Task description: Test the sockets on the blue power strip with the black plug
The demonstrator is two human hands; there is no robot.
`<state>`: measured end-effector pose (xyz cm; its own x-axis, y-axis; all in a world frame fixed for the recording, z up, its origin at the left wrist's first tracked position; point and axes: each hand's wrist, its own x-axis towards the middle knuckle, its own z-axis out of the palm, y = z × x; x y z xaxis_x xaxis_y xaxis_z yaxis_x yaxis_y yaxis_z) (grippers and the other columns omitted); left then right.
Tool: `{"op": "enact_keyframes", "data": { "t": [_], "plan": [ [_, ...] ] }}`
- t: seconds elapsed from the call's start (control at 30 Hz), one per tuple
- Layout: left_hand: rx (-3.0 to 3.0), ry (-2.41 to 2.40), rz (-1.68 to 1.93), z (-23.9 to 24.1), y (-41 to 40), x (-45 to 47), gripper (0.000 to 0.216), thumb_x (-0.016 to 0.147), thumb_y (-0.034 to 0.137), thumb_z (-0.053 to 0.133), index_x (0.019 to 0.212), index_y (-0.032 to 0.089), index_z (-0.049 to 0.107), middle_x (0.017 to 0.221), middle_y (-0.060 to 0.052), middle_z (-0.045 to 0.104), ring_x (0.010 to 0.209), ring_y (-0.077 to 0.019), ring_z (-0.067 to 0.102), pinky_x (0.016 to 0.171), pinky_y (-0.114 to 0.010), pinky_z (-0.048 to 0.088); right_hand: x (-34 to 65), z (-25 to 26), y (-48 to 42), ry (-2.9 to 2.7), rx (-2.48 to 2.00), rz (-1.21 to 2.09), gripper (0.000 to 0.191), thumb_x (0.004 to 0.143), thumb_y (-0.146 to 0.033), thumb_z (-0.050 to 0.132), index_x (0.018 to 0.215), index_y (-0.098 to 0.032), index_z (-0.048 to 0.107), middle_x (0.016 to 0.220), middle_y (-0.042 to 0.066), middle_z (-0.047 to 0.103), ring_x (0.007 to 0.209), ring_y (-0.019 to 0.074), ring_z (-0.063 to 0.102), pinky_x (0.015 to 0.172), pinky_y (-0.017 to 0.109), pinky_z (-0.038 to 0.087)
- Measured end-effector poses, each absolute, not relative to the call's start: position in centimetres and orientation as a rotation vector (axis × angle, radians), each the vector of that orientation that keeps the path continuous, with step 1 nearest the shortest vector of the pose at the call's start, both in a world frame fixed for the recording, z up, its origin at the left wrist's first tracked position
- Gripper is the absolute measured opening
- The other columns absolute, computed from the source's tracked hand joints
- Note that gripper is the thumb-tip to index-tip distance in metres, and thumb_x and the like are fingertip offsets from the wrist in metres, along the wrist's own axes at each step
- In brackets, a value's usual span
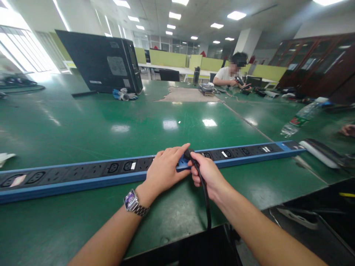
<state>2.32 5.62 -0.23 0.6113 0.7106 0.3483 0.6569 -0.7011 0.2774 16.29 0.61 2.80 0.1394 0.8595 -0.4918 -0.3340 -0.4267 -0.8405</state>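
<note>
A long blue power strip (pixel 91 180) with black sockets runs across the green table in front of me. My left hand (pixel 166 166) lies over its middle, fingers across the top and thumb along the near edge, gripping it. Just right of it, my right hand (pixel 206 171) pinches a black plug (pixel 189 153) at the strip's face. Whether the plug's pins are inside a socket is hidden. From my fist the plug's black cable (pixel 206 203) hangs down over the table's front edge.
A black computer case (pixel 108 66) stands back left, with gloves (pixel 124 94) beside it. A plastic bottle (pixel 302 117) and a black-and-white object (pixel 321 153) are on the right. Across the table sits a person (pixel 229 74) holding a dark object. Another hand (pixel 348 130) shows at the right edge.
</note>
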Motion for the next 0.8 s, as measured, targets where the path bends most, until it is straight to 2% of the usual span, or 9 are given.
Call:
{"op": "enact_keyframes", "data": {
  "t": [0.17,0.27,0.33,0.47,0.57,0.67,0.8],
  "plan": [
    [2.670,1.065,0.725,-0.2,5.7,2.1,0.056,0.082,0.029,0.065,0.135,0.028,0.049,0.131,-0.002,0.062,0.122,-0.0232,0.053,0.102,-0.041,0.043,15.4,2.8,0.5,-0.512,-1.437,1.571,0.038,0.096,-0.041,0.041,0.069,-0.017,0.051,0.038,-0.009,0.038,0.027,0.0038,0.030,0.030,0.015,0.016],
    [2.653,1.101,0.742,-0.4,5.8,2.2,0.046,0.082,0.024,0.062,0.127,0.025,0.054,0.126,-0.003,0.065,0.119,-0.0230,0.055,0.100,-0.040,0.044,14.9,1.8,0.6,-0.585,-1.442,1.506,0.037,0.094,-0.039,0.043,0.066,-0.016,0.052,0.037,-0.007,0.040,0.027,0.0047,0.032,0.030,0.016,0.019],
    [2.678,1.144,0.724,-0.5,5.7,2.3,0.047,0.081,0.022,0.062,0.127,0.023,0.054,0.127,-0.005,0.064,0.119,-0.0237,0.055,0.100,-0.040,0.043,14.6,1.3,0.7,-0.625,-1.416,1.499,0.036,0.092,-0.038,0.045,0.065,-0.016,0.053,0.037,-0.006,0.042,0.027,0.0054,0.033,0.030,0.017,0.021],
    [2.777,1.266,0.607,-0.7,5.7,2.5,0.060,0.079,0.035,0.067,0.134,0.019,0.047,0.129,-0.010,0.062,0.119,-0.0291,0.054,0.099,-0.045,0.042,15.4,3.0,0.0,-0.689,-1.322,1.351,0.034,0.087,-0.038,0.050,0.062,-0.016,0.053,0.036,-0.006,0.041,0.027,0.0047,0.033,0.031,0.016,0.022],
    [2.826,1.263,0.551,-0.8,5.7,2.5,0.059,0.080,0.045,0.067,0.131,0.020,0.049,0.130,-0.010,0.061,0.119,-0.0301,0.053,0.099,-0.047,0.041,18.3,5.1,-0.9,-0.812,-1.189,1.198,0.035,0.084,-0.044,0.053,0.063,-0.016,0.056,0.035,-0.006,0.042,0.028,0.0058,0.035,0.032,0.017,0.025],
    [2.838,1.274,0.546,-0.9,5.6,2.5,0.060,0.081,0.046,0.067,0.131,0.020,0.048,0.130,-0.010,0.061,0.118,-0.0298,0.054,0.100,-0.047,0.040,22.6,5.4,-1.1,-0.724,-1.301,1.302,0.034,0.084,-0.043,0.052,0.063,-0.017,0.055,0.034,-0.007,0.038,0.027,0.0059,0.031,0.031,0.017,0.021],
    [2.835,1.281,0.545,-0.9,5.6,2.5,0.059,0.081,0.047,0.066,0.132,0.021,0.048,0.129,-0.010,0.061,0.116,-0.0296,0.055,0.100,-0.046,0.039,26.5,3.1,-0.4,-0.567,-1.495,1.399,0.034,0.088,-0.040,0.047,0.061,-0.018,0.050,0.034,-0.009,0.033,0.026,0.0053,0.026,0.030,0.017,0.016]
  ]
}}
